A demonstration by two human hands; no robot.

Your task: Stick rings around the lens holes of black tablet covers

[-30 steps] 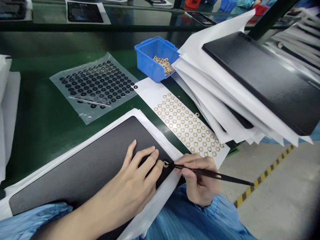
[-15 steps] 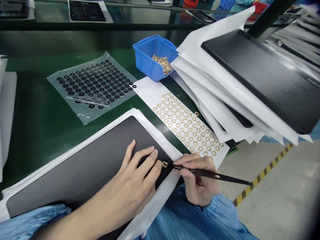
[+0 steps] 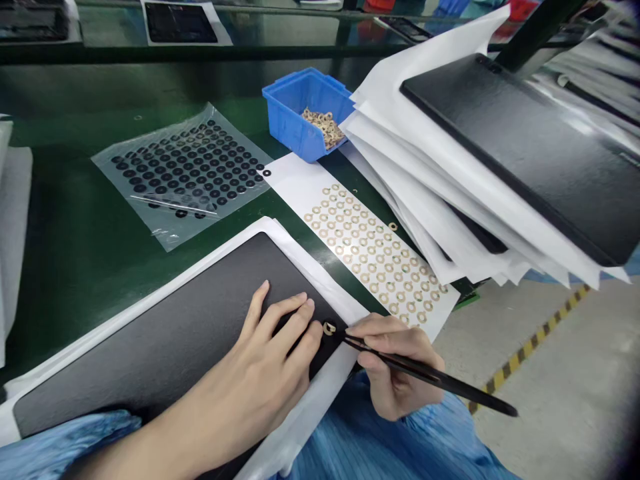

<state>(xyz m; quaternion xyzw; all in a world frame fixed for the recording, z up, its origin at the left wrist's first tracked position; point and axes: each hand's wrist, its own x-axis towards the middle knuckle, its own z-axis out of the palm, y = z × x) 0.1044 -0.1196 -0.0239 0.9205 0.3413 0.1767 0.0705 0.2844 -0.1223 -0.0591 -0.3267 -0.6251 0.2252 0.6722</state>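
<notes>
If our tweezers slip, we could scratch the black back cover or knock askew the gold ring near its corner; our left hand spreads loosely, gripping nothing, fingertips on the cover beside the ring, while our right hand pinches the tweezers

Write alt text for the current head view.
The right hand holds tweezers beside a ring on a black panel, where the left hand rests. Beyond lie a white sheet of rings, a blue bin and film with black discs.
</notes>
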